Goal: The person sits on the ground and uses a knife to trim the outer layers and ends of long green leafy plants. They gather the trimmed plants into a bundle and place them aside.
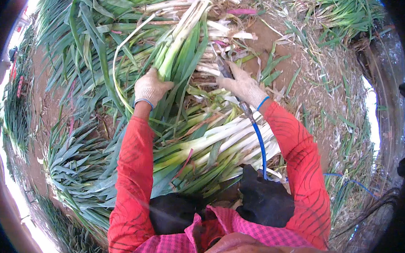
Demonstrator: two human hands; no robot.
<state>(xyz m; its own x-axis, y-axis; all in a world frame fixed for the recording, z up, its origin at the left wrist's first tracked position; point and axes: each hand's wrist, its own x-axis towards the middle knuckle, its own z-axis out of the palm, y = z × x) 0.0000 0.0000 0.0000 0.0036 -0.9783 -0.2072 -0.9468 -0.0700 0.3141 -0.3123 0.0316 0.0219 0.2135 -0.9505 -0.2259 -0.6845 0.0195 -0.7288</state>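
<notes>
My left hand (151, 87), in a pale knit glove, is closed around a small bunch of long green onions (175, 50). Their white shanks point up and away from me, and their green leaves hang down past my hand. My right hand (244, 85), gloved alike, grips a metal air blow gun (224, 68) to the right of the bunch. From the gun's lower end a blue hose (259, 145) runs back toward my lap. Between my forearms lies a heap of green onions (220, 138), white ends to the right. The gun's trigger is hidden by my fingers.
A larger pile of green onions (102, 49) spreads across the far left, with more leaves (81, 153) at near left. Another bundle (347, 15) lies at the far right. Peeled scraps litter the brown ground (304, 72). A dark cable (373, 206) runs along the right.
</notes>
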